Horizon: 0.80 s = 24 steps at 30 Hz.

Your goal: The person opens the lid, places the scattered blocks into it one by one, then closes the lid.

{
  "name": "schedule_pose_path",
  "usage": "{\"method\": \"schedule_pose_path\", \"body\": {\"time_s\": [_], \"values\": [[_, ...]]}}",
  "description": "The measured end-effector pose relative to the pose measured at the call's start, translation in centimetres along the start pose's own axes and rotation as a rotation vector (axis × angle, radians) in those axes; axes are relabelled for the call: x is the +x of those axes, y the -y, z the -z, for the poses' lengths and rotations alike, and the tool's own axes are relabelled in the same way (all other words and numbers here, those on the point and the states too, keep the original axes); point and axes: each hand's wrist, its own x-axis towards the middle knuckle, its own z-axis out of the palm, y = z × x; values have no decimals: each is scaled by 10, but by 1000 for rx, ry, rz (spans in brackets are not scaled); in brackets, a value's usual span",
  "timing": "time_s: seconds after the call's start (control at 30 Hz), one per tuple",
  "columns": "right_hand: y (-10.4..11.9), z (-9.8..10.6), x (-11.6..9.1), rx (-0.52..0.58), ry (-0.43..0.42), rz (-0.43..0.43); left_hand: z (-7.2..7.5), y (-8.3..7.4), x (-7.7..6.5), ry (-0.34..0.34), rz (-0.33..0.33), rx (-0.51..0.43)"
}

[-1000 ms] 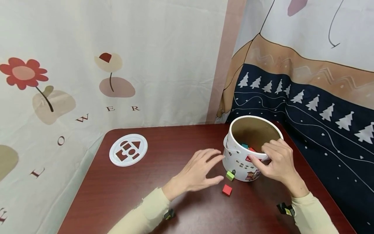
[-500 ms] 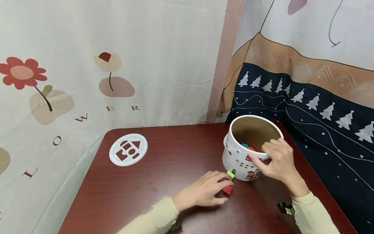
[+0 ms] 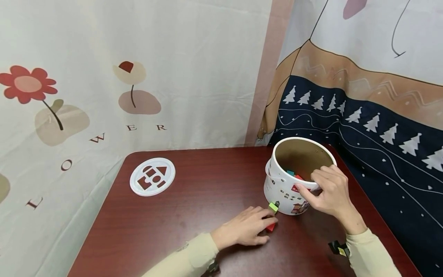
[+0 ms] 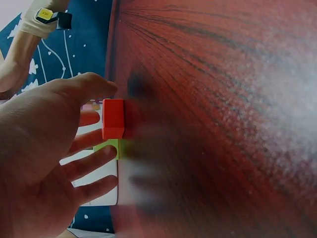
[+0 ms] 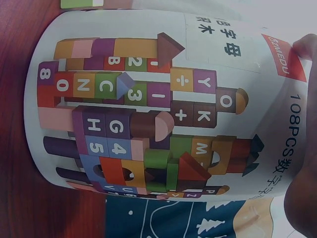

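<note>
My left hand [image 3: 247,227] reaches low over the table, its fingers beside a red block [image 3: 271,227] and its thumb apart from the fingers. In the left wrist view the red block [image 4: 113,119] stands between thumb and fingers; whether they touch it I cannot tell. A light green block [image 3: 273,207] lies just beyond, against the foot of a white bucket [image 3: 283,196]. With the thumb outside and fingers over the rim, my right hand [image 3: 328,188] grips that bucket, which stands upright. Teal and red blocks [image 3: 298,177] show inside it; its bottom is mostly hidden.
A white round lid [image 3: 169,181] with shaped cut-outs lies at the table's far left. The dark red table [image 3: 204,181] ends against a pale curtain at the back and a navy one on the right. Printed block pictures [image 5: 114,124] cover the bucket's side.
My left hand has come down and nearer to me, from beside the bucket to the red block, now partly covered by the fingers. The right hand keeps its hold on the rim.
</note>
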Motion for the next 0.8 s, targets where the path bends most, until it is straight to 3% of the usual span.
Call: {"method": "schedule_pose_path", "body": {"time_s": [0.5,0.8], "values": [[-1,0,-2,0,2,-6,-2,0,4,36,-21,15],[-1,-1,-1,-1,7,-4,-3,2,4,6,-27,-3]]}}
